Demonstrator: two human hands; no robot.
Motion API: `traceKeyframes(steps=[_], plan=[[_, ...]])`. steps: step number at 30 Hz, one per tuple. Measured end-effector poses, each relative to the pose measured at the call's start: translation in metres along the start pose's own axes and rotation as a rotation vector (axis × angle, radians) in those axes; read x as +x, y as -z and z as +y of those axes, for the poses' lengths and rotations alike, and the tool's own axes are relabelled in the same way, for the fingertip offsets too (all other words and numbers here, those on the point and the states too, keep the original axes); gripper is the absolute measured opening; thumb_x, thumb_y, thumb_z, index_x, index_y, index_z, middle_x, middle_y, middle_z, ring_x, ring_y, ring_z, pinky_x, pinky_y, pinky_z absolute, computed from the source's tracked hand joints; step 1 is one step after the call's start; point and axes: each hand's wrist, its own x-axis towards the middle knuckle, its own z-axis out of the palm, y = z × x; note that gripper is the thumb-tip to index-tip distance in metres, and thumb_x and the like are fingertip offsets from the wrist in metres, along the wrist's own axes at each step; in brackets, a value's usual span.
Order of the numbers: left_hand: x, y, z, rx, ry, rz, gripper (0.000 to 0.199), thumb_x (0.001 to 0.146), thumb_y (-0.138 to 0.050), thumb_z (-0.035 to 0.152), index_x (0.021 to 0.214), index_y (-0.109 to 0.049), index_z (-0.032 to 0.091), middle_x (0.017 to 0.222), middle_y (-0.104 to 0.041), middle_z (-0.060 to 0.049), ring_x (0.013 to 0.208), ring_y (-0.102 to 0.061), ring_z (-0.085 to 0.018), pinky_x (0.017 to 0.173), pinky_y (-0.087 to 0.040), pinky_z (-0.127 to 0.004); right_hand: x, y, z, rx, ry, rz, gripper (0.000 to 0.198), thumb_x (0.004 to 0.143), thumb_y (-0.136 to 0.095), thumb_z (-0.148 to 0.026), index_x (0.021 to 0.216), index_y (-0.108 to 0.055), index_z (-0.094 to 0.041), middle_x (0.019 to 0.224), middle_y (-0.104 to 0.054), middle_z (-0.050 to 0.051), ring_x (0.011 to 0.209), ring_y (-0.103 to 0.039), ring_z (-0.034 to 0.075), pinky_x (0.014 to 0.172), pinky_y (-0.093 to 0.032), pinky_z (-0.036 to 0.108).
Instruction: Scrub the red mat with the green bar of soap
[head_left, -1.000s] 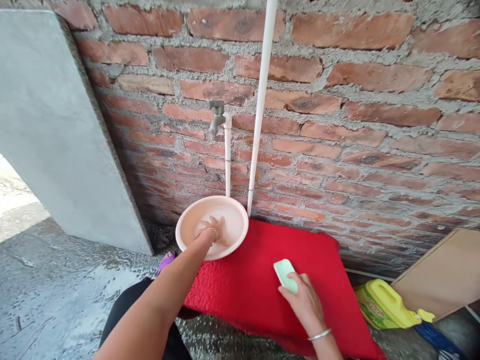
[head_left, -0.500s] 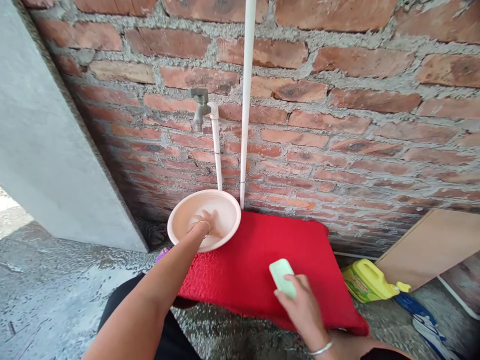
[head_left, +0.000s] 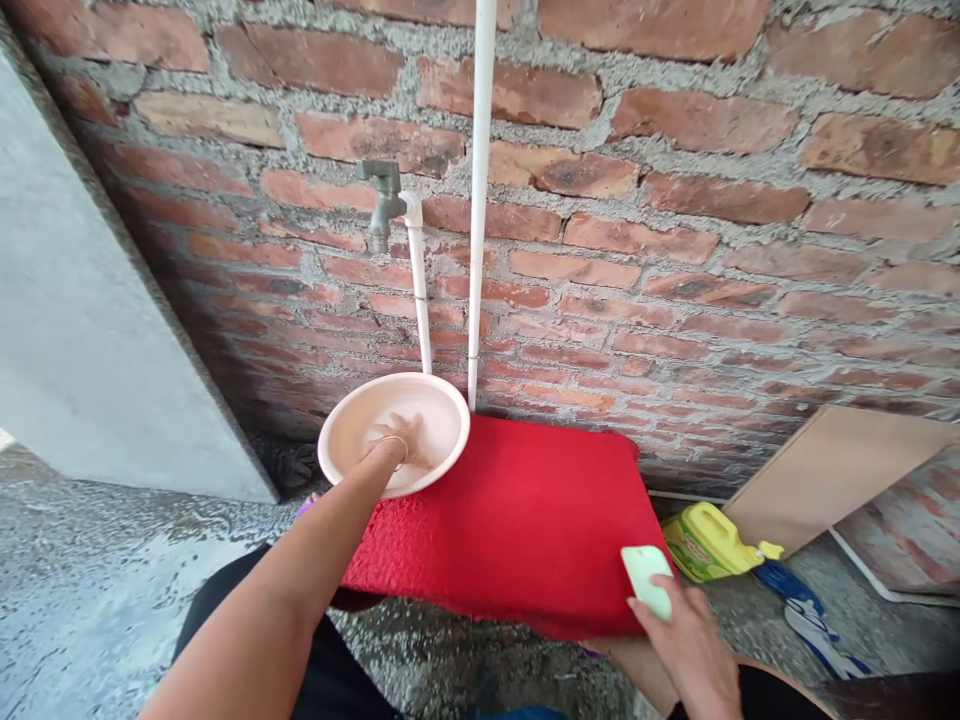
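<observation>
My left hand [head_left: 399,440] reaches down into a pale pink basin [head_left: 335,420], its fingers spread over the whitish bottom. A thin bangle circles that wrist. Between the fingers and thumb of my right hand [head_left: 694,630] is a pale green scrub brush [head_left: 646,578], flat and rounded; its underside is hidden. The brush is at the right front corner of a red cloth [head_left: 517,520] spread over a low support. Whether it touches the cloth I cannot tell. The basin stands at the cloth's left end.
A tap [head_left: 382,205] on a white pipe projects from the brick wall [head_left: 585,210] above the basin. To the right lie a yellow jug [head_left: 705,540], blue and white slippers [head_left: 814,635] and a leaning board [head_left: 832,470]. A grey slab [head_left: 112,300] stands left, over wet floor [head_left: 90,590].
My right hand has moved right with the brush, from the cloth's middle to its right front corner. My left hand stays in the basin. The view has shifted slightly.
</observation>
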Motion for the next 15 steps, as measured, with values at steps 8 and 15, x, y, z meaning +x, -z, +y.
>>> traceKeyframes(steps=[8,15], plan=[[0.007,-0.003,-0.002,0.042,0.026,-0.045,0.131,0.059,-0.080,0.056,0.159,0.001,0.035,0.167,0.006,-0.016,0.139,-0.006,-0.066,0.091,-0.040,-0.077,-0.048,-0.017,-0.072,0.293,0.317,-0.110,0.031,0.079,-0.059,-0.042,0.108,-0.065,-0.032,0.109,-0.061,0.002,0.095,-0.065,0.020,0.083,-0.050,0.027],[0.015,-0.009,-0.006,0.029,0.005,0.010,0.128,0.059,-0.081,0.052,0.160,-0.006,0.032,0.167,0.003,-0.018,0.138,-0.008,-0.067,0.090,-0.041,-0.076,-0.045,-0.015,-0.063,0.215,0.289,-0.148,0.033,0.074,-0.059,-0.032,0.106,-0.066,-0.032,0.109,-0.061,0.002,0.097,-0.065,0.020,0.087,-0.048,0.030]])
